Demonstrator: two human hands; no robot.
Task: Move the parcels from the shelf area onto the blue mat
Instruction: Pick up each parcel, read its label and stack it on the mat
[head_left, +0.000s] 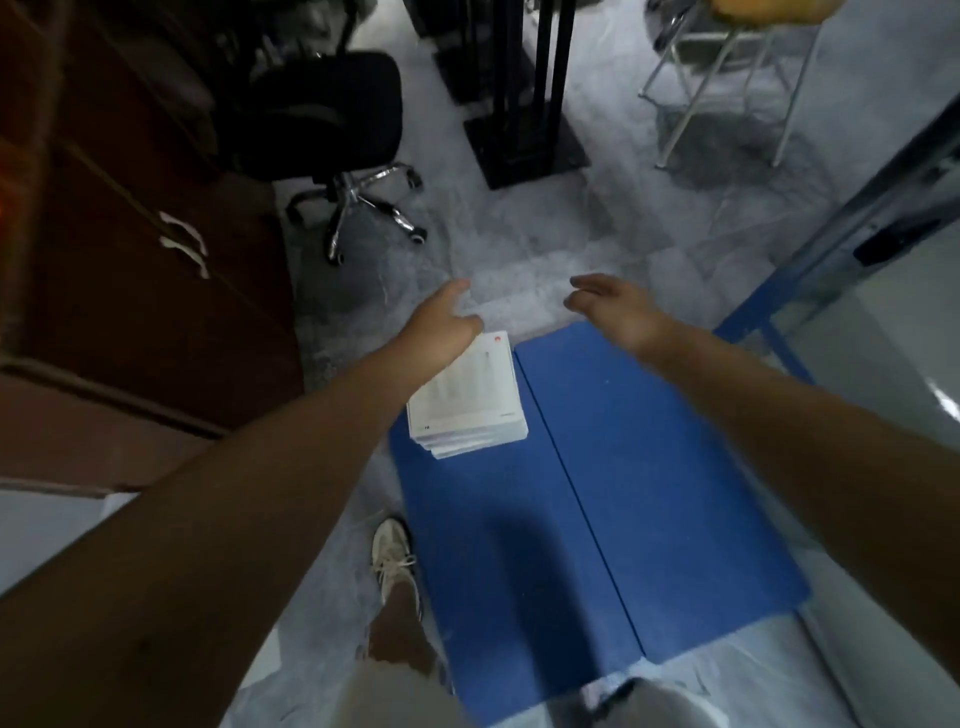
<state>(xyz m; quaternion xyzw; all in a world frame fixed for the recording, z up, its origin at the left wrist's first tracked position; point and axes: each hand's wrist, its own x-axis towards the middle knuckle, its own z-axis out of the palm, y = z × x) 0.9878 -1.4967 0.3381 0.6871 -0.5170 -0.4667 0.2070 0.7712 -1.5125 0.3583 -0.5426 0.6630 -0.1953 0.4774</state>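
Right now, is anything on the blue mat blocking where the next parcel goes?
Only the stack of white parcels, at the far left corner of the blue mat. Nothing visible lies on its right panel. The left hand and right hand hold nothing.

- We count two bare hands: one left hand (441, 322) and one right hand (613, 306).
- We count one blue mat (649, 467), made of two panels that meet at one seam.
- We count one stack of white parcels (467, 400). Several layers show at its near edge, but blur keeps us from fixing their number.
- We count one black office chair (322, 114).
- We count one metal-legged stool (769, 11).
- We count one black stand (524, 148). We cannot count its upright posts with certainty.
- We count one brown cabinet (130, 291), which bears two pale handles (174, 221).
- We count one pale shoe (395, 556).
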